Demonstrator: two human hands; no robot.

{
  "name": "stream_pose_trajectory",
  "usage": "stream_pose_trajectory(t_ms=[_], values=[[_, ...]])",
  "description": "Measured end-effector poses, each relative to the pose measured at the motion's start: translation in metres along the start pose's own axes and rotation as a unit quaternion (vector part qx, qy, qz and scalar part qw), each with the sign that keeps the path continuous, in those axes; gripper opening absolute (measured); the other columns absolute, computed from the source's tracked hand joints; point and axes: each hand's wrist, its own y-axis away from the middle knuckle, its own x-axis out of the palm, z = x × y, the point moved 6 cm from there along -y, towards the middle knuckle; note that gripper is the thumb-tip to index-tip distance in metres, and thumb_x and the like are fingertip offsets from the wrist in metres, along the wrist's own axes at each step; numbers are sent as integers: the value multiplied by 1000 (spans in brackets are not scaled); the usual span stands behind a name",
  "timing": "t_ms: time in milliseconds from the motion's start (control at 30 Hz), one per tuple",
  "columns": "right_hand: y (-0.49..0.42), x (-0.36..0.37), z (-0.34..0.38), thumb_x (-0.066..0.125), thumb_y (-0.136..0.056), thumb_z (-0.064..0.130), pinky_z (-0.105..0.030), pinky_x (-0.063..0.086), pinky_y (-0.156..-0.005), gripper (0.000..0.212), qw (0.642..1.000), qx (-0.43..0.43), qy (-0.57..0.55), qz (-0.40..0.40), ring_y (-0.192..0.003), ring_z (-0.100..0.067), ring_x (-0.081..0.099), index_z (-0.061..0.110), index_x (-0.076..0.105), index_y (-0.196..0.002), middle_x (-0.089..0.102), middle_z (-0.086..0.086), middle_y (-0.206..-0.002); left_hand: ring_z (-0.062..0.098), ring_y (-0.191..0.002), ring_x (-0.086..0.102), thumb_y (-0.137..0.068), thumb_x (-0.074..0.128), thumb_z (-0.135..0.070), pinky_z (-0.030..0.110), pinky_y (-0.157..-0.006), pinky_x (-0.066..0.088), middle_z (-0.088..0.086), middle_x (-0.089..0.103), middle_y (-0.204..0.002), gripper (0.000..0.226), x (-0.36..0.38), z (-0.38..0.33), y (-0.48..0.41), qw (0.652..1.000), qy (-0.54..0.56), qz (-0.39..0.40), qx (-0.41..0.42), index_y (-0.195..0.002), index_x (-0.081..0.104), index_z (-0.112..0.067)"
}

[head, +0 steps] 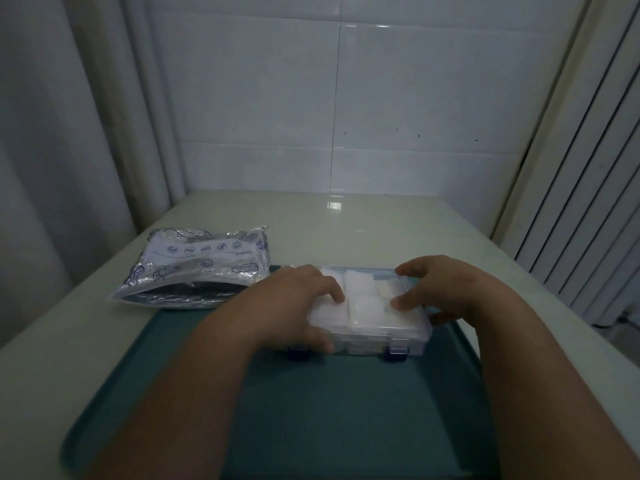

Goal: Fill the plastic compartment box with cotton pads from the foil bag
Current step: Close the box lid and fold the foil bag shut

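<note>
My left fingers (330, 289) lie bent over the lid of the box (367, 315), tips pressing its top, with the thumb hooked down against the front wall. My right fingers (403, 303) are spread: one tip presses the lid, another reaches the far right corner, and the rest curl round the right end. So both the left hand (291, 301) and the right hand (450, 289) grip the box from opposite ends.

The box sits at the far edge of a dark green tray (346, 410). White pads (360, 287) show through the clear lid, seemingly in every compartment I can see. Two blue latches (397, 353) sit on the front wall; I cannot tell if they are clicked home.

The foil bag (201, 268) lies flat to the left, its open mouth facing me, one corner overlapping the tray. Tray and bag rest on a pale glossy surface (363, 220) against a tiled wall.

I judge the filling nearly done and the closing in hand. To do it well, I would press evenly on both ends, check that no pad is caught under the rim, then snap each latch with a thumb.
</note>
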Motion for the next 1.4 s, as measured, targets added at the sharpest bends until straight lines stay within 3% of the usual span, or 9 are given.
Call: stream_pose_trajectory(t_ms=[133, 400, 567, 667, 800, 1033, 1167, 1267, 1400], values=[[-1, 3, 2, 80, -76, 10, -21, 50, -45, 67, 999, -22, 41, -18, -75, -15, 55, 17, 52, -137, 53, -7, -126, 10, -115, 44, -67, 79, -55, 34, -99, 41, -20, 47, -123, 60, 1, 0, -2, 1000, -23, -17, 3, -120, 52, -46], [6, 3, 2, 82, -74, 11, -17, 52, -56, 81, 998, -31, 51, 25, -88, -17, 57, 20, 42, -145, 48, -5, -132, 11, -119, 42, -64, 80, -57, 36, -100, 41, -18, 45, -127, 64, 7, 0, -7, 1000, -23, 11, 2, -121, 54, -43], [9, 5, 7, 82, -74, 10, -16, 50, -53, 80, 996, -40, 79, 22, -81, -15, 55, 17, 43, -144, 48, -3, -121, -8, -136, 31, -91, 65, -21, 18, -115, 21, -26, 42, -144, 41, 2, 25, -3, 986, 151, 68, -14, -126, 60, -43], [9, 5, 7, 82, -74, 9, -16, 50, -53, 77, 996, -38, 84, 18, -80, -15, 56, 15, 46, -142, 50, -5, -121, -12, -136, 25, -91, 65, -9, 21, -118, 16, -28, 42, -144, 49, 2, 33, -2, 980, 180, 86, -10, -119, 62, -49], [7, 5, 6, 83, -73, 11, -19, 50, -56, 82, 994, -32, 101, 11, -93, -23, 56, 17, 42, -145, 47, -8, -137, -3, -127, 39, -86, 72, -21, 21, -109, 28, -27, 43, -137, 39, -4, 35, -2, 988, 141, 55, -21, -111, 63, -50], [13, 6, 10, 84, -72, 13, -23, 53, -61, 74, 993, -8, 114, -15, -80, -20, 57, 25, 52, -138, 48, -9, -137, -2, -85, 48, -80, 75, -37, 17, -75, 35, -15, 52, -97, 15, -11, 37, 7, 997, 57, -43, -20, -93, 68, -42], [23, 8, 20, 80, -77, 25, -32, 41, -95, 56, 970, -16, 233, -66, -113, -25, 54, 29, 61, -130, 53, -5, -136, -2, -97, 51, -86, 67, -43, 20, -84, 37, -19, 53, -107, 18, -8, 31, 13, 997, 38, -53, -40, -103, 72, -41], [30, 13, 21, 74, -83, 28, -28, 40, -96, 42, 959, -37, 269, -78, -112, -22, 56, 29, 65, -124, 56, -4, -133, 4, -108, 52, -82, 65, -50, 24, -92, 40, -21, 51, -116, 26, -8, 23, 19, 997, 14, -63, -51, -105, 67, -38], [38, 21, 3, 59, -91, 39, -21, 34, -98, 38, 963, -82, 242, -88, -125, -18, 50, 32, 61, -129, 45, 8, -148, 15, -105, 49, -69, 66, -67, 30, -82, 41, -9, 44, -115, 60, 4, 4, 25, 994, -79, -60, -50, -111, 47, -29]])
